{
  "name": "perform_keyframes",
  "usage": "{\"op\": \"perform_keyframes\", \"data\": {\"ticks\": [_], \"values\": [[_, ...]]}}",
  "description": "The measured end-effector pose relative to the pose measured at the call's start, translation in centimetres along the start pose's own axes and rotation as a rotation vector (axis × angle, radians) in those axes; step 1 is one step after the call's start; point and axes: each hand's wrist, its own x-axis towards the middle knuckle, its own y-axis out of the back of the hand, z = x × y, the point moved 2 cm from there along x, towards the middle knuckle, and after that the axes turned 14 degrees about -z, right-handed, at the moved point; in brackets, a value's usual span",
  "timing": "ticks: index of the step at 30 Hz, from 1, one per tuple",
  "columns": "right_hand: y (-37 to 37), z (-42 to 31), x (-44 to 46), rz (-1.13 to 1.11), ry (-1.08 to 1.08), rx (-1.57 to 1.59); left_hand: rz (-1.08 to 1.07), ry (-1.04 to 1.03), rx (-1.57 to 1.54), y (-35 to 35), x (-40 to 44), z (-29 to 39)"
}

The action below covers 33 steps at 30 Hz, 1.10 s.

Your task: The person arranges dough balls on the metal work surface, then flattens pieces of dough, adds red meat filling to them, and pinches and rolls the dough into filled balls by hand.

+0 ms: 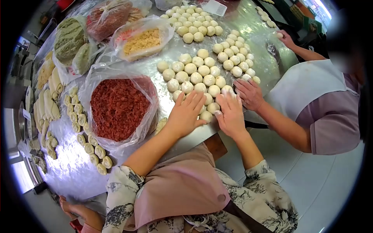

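Note:
Round pale dough balls point(197, 78) are packed together on the metal table in front of me. My left hand point(188, 113) lies with fingers stretched out over the near left edge of the group. On the near right edge rests my right hand point(230, 110), its fingers extended and dusted with flour. Between my two thumbs sits a single dough ball point(206, 116); whether either thumb touches it I cannot tell. Some balls are partly hidden under my fingers. Left of my left forearm stands an open plastic bag of dark red filling point(118, 108).
A co-worker's hand point(249, 92) is close beside my right hand; their other hand point(286, 39) holds a small dough piece. More dough balls point(194, 23) lie farther back. Bags of yellow filling point(142, 42) and green filling point(70, 40) stand left, near rolled dough pieces point(93, 149).

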Motion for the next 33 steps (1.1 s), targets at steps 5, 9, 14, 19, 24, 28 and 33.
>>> {"op": "perform_keyframes", "data": {"ticks": [5, 9, 14, 19, 24, 28, 33], "values": [[-2.1, -1.9, 0.3, -0.104, 0.111, -0.017, 0.028, 0.110, -0.009, 0.7, -0.9, 0.4], [-0.2, -2.0, -0.1, 0.014, 0.128, 0.017, 0.004, 0.108, -0.110, 0.1, -2.0, -0.3], [-2.3, -3.1, -0.4, -0.117, 0.193, 0.012, -0.086, 0.073, -0.085, -0.2, -2.1, 0.0], [-1.8, -2.4, 0.1, -0.020, 0.115, 0.042, -0.050, 0.105, -0.116, 0.4, -2.4, 0.0], [-1.6, -2.2, 0.6, -0.091, 0.114, 0.087, -0.099, 0.104, -0.107, 0.4, -2.3, -0.3], [-1.9, -2.4, 0.4, -0.155, 0.069, 0.105, -0.055, 0.123, -0.208, 0.6, -2.5, 0.4], [0.2, -0.1, -0.4, 0.106, 0.054, 0.364, 0.055, 0.044, -0.212, 2.1, -0.7, 1.4]]}}
